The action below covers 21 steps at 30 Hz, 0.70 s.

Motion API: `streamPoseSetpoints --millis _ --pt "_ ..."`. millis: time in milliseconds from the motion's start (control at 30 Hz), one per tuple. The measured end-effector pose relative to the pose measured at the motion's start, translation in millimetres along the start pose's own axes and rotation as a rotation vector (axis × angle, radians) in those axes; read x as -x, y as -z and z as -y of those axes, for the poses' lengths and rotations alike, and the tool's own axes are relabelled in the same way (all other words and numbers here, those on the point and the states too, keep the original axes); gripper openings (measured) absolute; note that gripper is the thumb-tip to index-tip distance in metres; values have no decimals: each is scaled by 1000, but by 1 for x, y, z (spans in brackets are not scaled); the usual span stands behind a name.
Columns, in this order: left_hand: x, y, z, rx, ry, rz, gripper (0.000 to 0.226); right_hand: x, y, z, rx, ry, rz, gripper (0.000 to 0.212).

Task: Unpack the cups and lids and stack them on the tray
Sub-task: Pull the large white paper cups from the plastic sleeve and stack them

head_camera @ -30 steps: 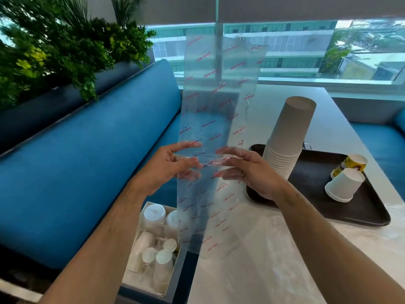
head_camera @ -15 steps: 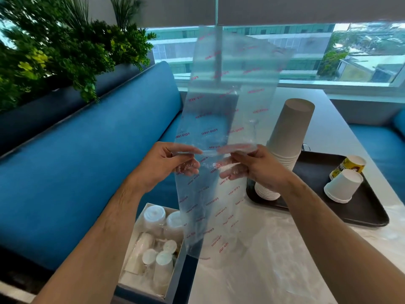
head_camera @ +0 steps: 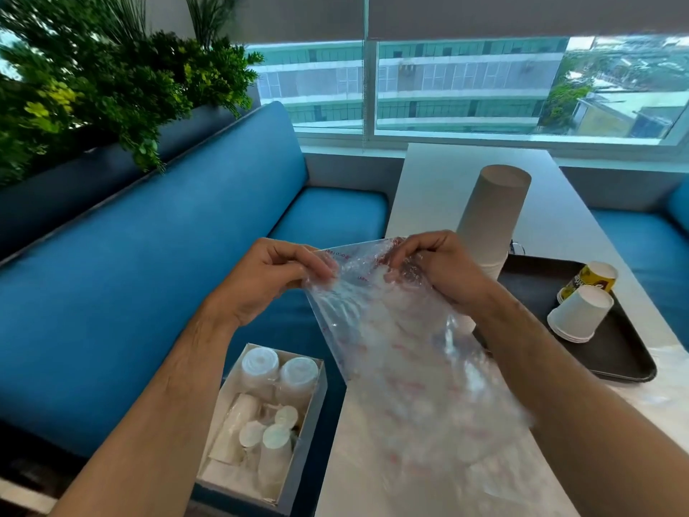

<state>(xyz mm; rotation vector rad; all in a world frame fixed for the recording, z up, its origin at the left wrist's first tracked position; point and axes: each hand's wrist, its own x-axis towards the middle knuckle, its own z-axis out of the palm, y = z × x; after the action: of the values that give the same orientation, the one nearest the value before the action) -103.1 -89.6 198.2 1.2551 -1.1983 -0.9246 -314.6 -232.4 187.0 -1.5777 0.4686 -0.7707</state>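
I hold an empty clear plastic sleeve (head_camera: 402, 352) with red print over the table's near edge. My left hand (head_camera: 268, 278) pinches its upper left corner and my right hand (head_camera: 436, 266) pinches its upper right corner. The sleeve is folded over and hangs blurred below my hands. Behind my right hand a tall stack of upside-down white paper cups (head_camera: 492, 214) stands on the dark tray (head_camera: 626, 363). A short stack of white cups (head_camera: 579, 313) and a yellow printed cup (head_camera: 591, 279) lie on their sides on the tray.
An open cardboard box (head_camera: 266, 423) with wrapped cups and lids sits on the blue bench (head_camera: 149, 292) at lower left. More clear plastic (head_camera: 663, 389) lies on the white table (head_camera: 469, 169). Green plants (head_camera: 93, 80) stand behind the bench.
The sleeve's upper half, which stood upright above my hands, has come down and folded over. Both hands have closed tighter on its top edge.
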Motion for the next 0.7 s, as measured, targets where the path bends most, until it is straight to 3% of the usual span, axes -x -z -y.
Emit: streamPoseSetpoints --millis 67,133,200,267,333,500,700 --pt "0 -3 1 233 45 40 17 -1 5 -2 -36 -5 -41 57" --pt "3 -12 3 353 135 46 38 0 7 -4 -54 -14 -70 52" --pt "4 -24 6 273 134 -6 51 0 7 1 -57 -33 -119 47" --pt "7 -35 11 158 70 -14 83 1 5 5 -73 -34 -151 33" --pt "8 -39 18 104 21 -58 90 3 5 3 -120 -75 -186 27" --pt "0 -42 25 68 1 -273 46 16 5 -20 -408 -284 -120 46" --pt "-11 -37 31 87 14 -407 30 55 -1 -34 -39 -172 72 78"
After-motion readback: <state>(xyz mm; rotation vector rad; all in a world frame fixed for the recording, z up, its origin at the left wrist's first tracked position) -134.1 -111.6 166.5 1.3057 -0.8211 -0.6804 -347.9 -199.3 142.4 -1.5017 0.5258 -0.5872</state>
